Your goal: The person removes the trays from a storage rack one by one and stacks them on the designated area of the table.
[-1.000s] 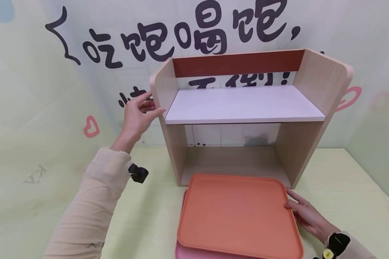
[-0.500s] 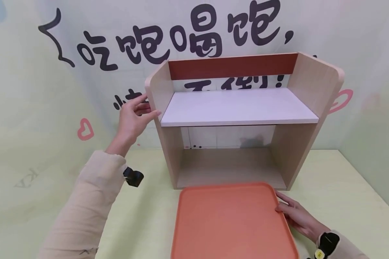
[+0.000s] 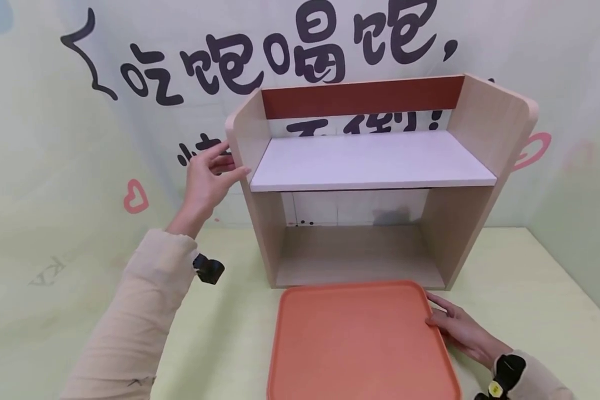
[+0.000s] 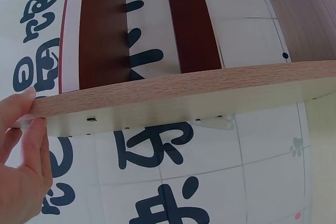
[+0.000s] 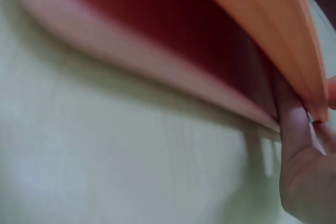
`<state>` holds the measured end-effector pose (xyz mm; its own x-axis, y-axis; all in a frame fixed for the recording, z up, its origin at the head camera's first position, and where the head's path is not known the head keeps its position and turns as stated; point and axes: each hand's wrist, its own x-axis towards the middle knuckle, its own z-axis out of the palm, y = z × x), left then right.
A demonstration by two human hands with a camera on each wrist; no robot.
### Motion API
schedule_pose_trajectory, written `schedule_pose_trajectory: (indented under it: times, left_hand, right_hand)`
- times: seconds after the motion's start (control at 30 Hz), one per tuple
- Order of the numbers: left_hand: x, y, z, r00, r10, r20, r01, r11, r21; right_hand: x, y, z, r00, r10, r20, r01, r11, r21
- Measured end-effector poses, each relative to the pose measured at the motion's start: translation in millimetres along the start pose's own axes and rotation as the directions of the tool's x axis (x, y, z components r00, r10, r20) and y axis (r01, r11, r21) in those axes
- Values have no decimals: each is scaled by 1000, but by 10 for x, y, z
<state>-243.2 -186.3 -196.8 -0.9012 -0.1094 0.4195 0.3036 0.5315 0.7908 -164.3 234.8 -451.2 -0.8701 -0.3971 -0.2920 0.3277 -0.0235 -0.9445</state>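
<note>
A two-tier wooden desk shelf [image 3: 370, 161] stands at the back, with a white middle board and a red-brown back strip. My left hand [image 3: 205, 183] pinches the front edge of its left side panel [image 4: 184, 85], thumb on one face and fingers on the other. In front of the shelf, my right hand [image 3: 465, 333] grips the right rim of an orange tray [image 3: 355, 339]. Seen from the right wrist, that tray is tilted above a pink tray [image 5: 110, 45], with fingers between the two. The head view has the pink tray hidden under the orange one.
Everything is on a pale table [image 3: 530, 300]. A printed cloth wall [image 3: 145, 33] with large black characters is close behind the shelf. The orange tray's far edge lies right at the shelf's base board [image 3: 355, 255].
The orange tray has shifted left and slightly toward me in my right hand, covering the pink tray that showed beneath it. My left hand keeps its hold on the side panel.
</note>
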Motion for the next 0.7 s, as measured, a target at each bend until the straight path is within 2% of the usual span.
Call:
schedule_pose_trajectory:
  times: [0.13, 0.33, 0.6, 0.7]
  left_hand:
    - [1, 5, 4, 1000, -2, -3, 2, 1000, 4]
    - [-5, 6, 7, 1000, -13, 3, 13, 1000, 10]
    - [-8, 5, -3, 1000, -5, -7, 5, 1000, 14]
    - [-5, 14, 0, 1000, -13, -1, 13, 1000, 16]
  right_hand:
    - [-3, -46, 14, 1000, -22, 6, 23, 989, -149]
    - [0, -98, 60, 999, -35, -23, 25, 934, -357]
    - [-5, -190, 92, 997, -66, -41, 39, 881, -472]
    - [-14, -192, 95, 995, -96, -32, 67, 860, -505]
